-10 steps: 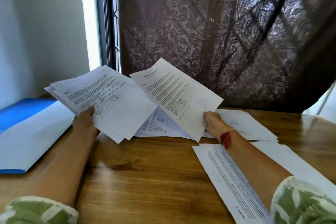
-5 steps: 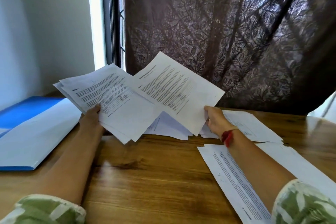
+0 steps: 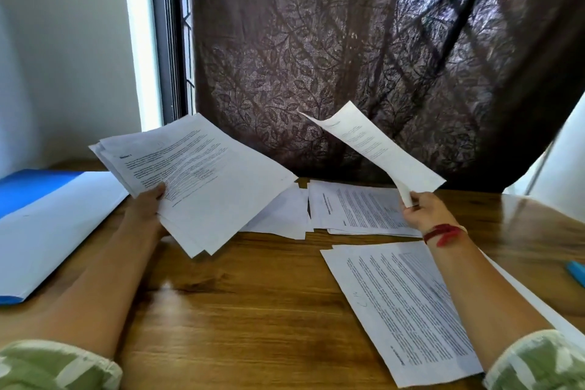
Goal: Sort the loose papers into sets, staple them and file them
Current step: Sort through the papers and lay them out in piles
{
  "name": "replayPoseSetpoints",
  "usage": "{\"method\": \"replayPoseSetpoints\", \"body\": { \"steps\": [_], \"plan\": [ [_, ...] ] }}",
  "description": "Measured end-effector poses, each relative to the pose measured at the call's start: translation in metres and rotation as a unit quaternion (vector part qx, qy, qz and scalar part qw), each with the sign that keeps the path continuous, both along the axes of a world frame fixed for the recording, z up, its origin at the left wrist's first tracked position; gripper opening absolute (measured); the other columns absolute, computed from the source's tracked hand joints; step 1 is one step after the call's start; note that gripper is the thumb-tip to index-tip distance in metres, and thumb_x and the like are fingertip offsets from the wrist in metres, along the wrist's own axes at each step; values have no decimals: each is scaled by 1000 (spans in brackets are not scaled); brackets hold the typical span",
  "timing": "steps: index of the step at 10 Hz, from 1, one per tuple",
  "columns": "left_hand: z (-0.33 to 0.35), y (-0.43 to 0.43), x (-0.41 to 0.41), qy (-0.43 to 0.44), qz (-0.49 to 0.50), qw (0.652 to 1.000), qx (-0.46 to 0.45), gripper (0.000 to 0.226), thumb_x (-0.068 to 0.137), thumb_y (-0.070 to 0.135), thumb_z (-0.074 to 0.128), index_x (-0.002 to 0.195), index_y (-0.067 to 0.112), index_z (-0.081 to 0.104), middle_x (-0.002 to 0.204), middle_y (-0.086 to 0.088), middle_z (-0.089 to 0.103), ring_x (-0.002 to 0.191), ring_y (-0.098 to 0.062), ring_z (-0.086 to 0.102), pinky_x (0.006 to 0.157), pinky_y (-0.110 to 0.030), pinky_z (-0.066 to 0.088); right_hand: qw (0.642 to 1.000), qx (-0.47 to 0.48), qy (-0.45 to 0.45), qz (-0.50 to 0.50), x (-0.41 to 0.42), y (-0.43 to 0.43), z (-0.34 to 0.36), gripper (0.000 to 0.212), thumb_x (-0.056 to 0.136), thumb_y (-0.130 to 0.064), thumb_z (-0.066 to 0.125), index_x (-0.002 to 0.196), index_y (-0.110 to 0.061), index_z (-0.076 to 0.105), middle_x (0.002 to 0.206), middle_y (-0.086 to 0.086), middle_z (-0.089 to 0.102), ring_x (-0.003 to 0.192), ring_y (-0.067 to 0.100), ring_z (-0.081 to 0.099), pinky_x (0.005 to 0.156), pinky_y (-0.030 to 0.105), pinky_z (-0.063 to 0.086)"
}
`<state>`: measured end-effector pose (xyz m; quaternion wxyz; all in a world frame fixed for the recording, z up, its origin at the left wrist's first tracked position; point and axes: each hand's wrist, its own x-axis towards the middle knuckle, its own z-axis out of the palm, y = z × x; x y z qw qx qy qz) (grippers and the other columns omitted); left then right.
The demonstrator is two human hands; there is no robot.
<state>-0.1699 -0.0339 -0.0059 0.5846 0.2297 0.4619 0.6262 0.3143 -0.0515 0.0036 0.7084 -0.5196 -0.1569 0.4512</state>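
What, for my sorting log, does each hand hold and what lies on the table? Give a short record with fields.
left hand: grips stack of papers, raised
right hand: pinches single sheet by a corner, raised
far pile: printed sheets flat on wooden table
near pile: printed sheets, under right forearm
blue folder: on table, far left

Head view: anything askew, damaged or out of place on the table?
Nothing damaged or spilled. The stack gripped by the left hand is fanned, its edges misaligned. The sheet pinched by the right hand curls near the grip. The far pile on the table lies splayed, sheets at different angles.
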Motion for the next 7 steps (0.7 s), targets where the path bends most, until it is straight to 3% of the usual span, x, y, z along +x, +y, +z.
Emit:
{"method": "replayPoseSetpoints", "body": {
  "steps": [1,2,3,4,5,6,7],
  "plan": [
    [6,-7,9,-11,9,1000,4,31,101,27,45,129,15,49,141,-6,50,121,-24,54,82,-36,50,999,-10,40,9,-17,-22,19,28,100,-6,36,72,-6,36,76,1,36,63,6,38,57,19,44],
    [17,-23,15,-44,32,998,-6,34,103,28,42,134,15,48,126,-2,62,124,-23,52,88,-38,48,999,-10,42,16,-20,-20,17,19,98,-5,45,80,-2,49,75,8,56,67,17,56,51,20,53],
    [22,-24,6,-103,44,994,-7,25,103,25,43,120,14,57,99,1,72,110,-17,61,76,-30,54,997,-43,-68,22,-19,-26,17,9,98,-6,46,99,-3,55,53,6,64,47,17,63,37,24,49],
    [17,-18,-9,-161,60,985,-12,16,99,22,51,102,11,61,120,-3,67,91,-22,66,90,-38,53,985,-80,-148,37,-9,-30,12,21,99,-8,46,119,-8,52,80,8,60,68,23,57,50,38,49],
    [17,-18,-10,-161,77,984,-4,15,98,19,52,87,10,58,110,-7,69,103,-26,66,98,-42,50,966,-114,-227,39,-1,-33,13,30,97,-9,50,126,-2,53,80,9,61,69,25,57,53,36,48],
    [24,-27,-12,-199,93,976,-2,15,101,12,45,94,8,58,132,-6,59,122,-25,56,91,-38,52,956,-103,-266,70,-9,-39,18,22,97,-8,50,118,-8,55,54,2,67,54,19,65,46,28,52],
    [16,-27,-20,-21,111,993,-38,35,98,18,51,132,8,52,140,-9,52,126,-29,51,83,-35,53,949,-100,-277,111,-25,-47,21,18,96,-8,50,114,-9,56,56,1,69,63,22,68,54,29,55]
  ]
}}
